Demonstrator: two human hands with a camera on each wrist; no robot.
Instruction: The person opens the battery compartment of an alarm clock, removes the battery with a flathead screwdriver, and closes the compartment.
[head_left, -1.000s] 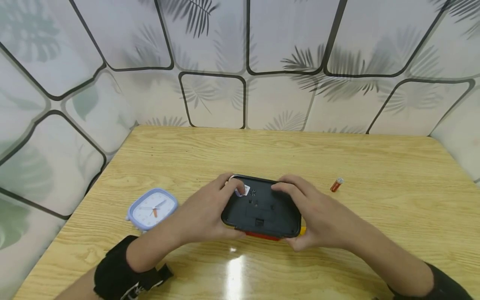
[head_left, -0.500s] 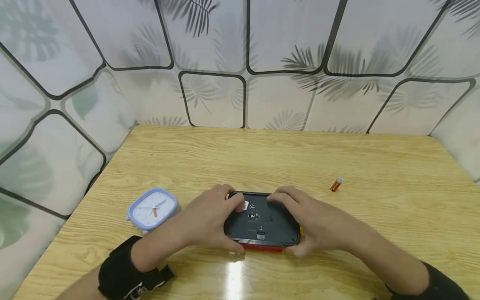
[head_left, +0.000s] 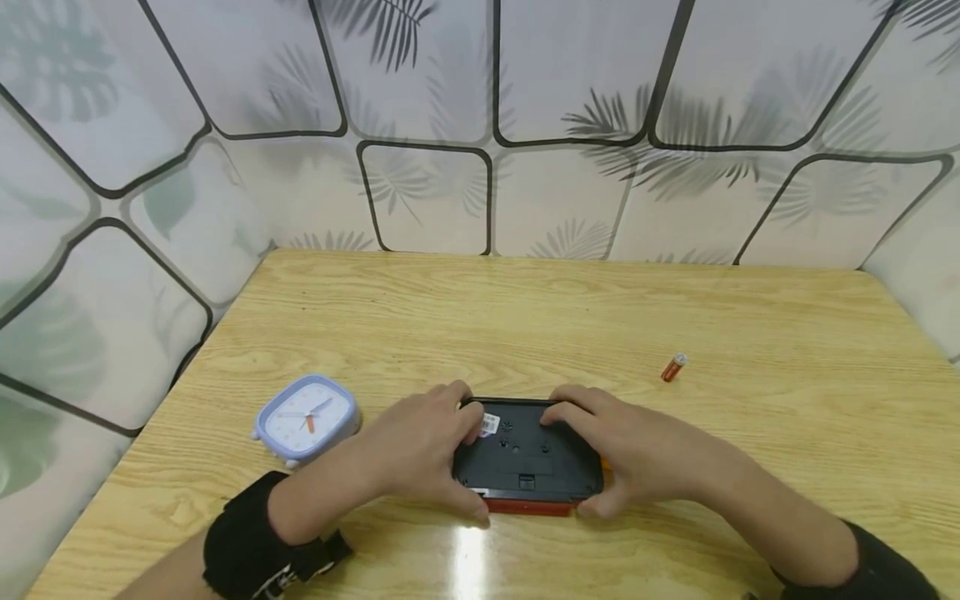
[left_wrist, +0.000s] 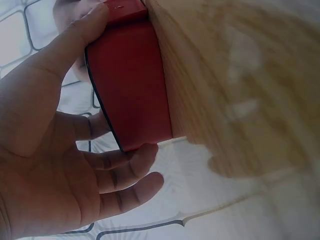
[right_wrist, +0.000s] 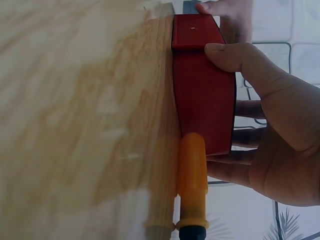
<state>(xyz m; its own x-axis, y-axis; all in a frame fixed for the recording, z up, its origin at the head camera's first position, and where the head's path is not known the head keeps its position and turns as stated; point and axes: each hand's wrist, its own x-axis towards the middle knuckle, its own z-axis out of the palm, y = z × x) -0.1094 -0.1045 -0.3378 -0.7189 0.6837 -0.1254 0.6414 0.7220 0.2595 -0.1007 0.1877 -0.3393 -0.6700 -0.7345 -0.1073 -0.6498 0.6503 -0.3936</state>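
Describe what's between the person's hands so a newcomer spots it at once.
On the wood-grain table, look between the left hand and right hand, which grip a case. Flat black above with a white label, it is red-sided, unlike the pale blue clock and the far smaller battery.

Legible text: none. White sticker (head_left: 490, 424), one, finely printed, characters too small to read; affixed to the far left part of the black face of a red-and-black case (head_left: 536, 458). Blue-rimmed analogue clock (head_left: 311, 415), left: dial marks too small to read. Red battery (head_left: 673, 368), right: wrapper unreadable.
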